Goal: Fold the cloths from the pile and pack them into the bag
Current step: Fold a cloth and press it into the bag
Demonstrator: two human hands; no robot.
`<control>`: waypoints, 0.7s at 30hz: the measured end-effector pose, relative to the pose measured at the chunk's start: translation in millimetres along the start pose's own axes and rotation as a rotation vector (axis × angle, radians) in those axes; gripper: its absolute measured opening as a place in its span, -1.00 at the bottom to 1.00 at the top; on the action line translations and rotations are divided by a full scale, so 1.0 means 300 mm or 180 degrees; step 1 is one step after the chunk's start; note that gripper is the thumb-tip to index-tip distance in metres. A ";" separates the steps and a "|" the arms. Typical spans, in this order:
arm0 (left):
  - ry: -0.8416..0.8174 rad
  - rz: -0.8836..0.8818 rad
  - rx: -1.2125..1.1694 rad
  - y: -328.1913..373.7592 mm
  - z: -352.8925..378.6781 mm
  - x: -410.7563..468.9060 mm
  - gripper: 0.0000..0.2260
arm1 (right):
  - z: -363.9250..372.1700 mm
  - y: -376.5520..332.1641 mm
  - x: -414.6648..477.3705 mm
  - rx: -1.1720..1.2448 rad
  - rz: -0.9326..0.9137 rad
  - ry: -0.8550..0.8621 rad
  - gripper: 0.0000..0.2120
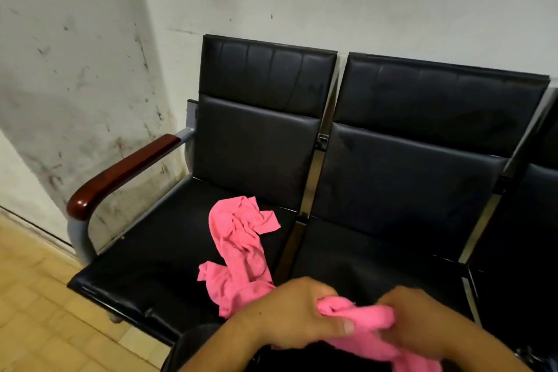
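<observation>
Gripping a pink cloth (pixel 367 318) with your left hand (pixel 287 314) and right hand (pixel 422 326), both sets of fingers (pixel 342 326) clamped on it; crumpled cloth (pixel 241 238) lies on the black seat (pixel 151 254).

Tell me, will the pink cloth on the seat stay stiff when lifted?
Probably floppy: the pink cloth lies crumpled in soft folds on the seat, so it should droop. It looks thin, likely light.

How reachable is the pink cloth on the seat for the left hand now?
Probably reachable: the loose cloth lies on the seat beside the left hand, nothing between. But that hand and the right hand both grip a second cloth, so it must let go first.
</observation>
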State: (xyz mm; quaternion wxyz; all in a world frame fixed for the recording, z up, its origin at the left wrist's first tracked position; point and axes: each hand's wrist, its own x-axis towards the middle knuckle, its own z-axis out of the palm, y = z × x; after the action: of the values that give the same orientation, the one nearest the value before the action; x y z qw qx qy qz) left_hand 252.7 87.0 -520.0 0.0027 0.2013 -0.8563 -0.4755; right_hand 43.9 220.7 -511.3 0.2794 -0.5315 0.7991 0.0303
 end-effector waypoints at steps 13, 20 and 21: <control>0.0775 0.0116 -0.2042 0.218 -0.102 0.009 -0.80 | -0.122 0.149 -0.233 0.1824 -0.0048 0.3532 -0.39; 0.0491 0.0431 -0.2042 0.318 -0.096 0.014 -0.70 | -0.178 0.113 -0.287 0.4900 -0.0066 0.3086 -0.74; 0.0348 0.0315 -0.1840 0.296 -0.083 0.026 -0.71 | -0.171 0.129 -0.299 0.5130 0.0062 0.2527 -0.75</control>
State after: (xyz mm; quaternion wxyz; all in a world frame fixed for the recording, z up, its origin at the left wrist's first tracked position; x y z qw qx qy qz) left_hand 220.1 105.5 -435.4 0.1292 0.1754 -0.6928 -0.6875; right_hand 14.2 294.5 -434.8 0.2705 -0.1386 0.6201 -0.7232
